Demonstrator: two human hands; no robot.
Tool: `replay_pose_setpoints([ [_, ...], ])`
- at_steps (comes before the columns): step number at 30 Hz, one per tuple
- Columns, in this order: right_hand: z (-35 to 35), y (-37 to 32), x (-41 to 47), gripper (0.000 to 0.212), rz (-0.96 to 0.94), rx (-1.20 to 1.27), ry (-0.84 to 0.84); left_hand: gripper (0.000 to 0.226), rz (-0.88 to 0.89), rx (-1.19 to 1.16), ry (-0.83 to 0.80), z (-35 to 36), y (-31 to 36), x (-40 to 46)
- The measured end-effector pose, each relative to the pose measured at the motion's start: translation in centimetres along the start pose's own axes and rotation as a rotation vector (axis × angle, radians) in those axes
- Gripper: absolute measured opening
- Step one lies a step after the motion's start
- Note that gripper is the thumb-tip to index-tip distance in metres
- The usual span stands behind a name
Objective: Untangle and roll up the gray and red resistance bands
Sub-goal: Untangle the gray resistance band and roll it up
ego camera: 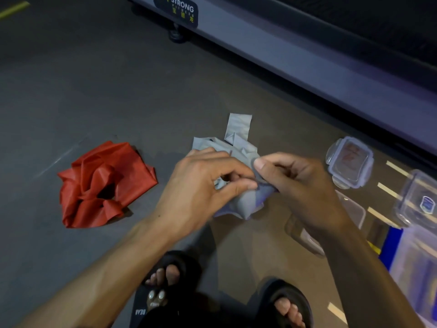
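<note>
The gray resistance band (238, 136) is a crumpled bundle at the middle of the view, one flat end sticking out toward the far side. My left hand (203, 183) pinches a fold of it between thumb and fingers. My right hand (298, 183) grips the same bundle from the right, thumb pressed on a twisted strand. Both hands hold it just above the dark floor, and they hide much of the band. The red resistance band (104, 183) lies in a loose crumpled heap on the floor to the left, apart from both hands.
A treadmill frame (307, 67) runs diagonally across the far right. Clear plastic containers (416, 200) and a lid (350, 162) sit on the floor at right. My feet in black sandals (283, 301) are at the bottom edge.
</note>
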State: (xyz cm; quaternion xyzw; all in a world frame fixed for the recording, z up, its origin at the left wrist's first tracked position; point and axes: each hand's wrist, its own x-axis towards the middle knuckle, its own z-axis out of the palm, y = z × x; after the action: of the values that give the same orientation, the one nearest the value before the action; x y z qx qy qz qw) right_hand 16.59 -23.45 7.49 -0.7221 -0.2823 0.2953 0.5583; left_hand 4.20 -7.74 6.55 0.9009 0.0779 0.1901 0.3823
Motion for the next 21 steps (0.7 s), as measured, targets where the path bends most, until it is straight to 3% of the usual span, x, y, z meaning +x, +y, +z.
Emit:
replay_pose_setpoints([
  [8, -1.3, -0.9, -0.9, 0.023, -0.038, -0.032, -0.022, 0.004, -0.13, -0.23, -0.033, -1.2, 0.9, 0.7],
  [21, -1.1, -0.8, -0.9, 0.03, -0.032, -0.039, -0.033, 0.007, -0.237, -0.454, -0.005, 0.1, 0.9, 0.9],
])
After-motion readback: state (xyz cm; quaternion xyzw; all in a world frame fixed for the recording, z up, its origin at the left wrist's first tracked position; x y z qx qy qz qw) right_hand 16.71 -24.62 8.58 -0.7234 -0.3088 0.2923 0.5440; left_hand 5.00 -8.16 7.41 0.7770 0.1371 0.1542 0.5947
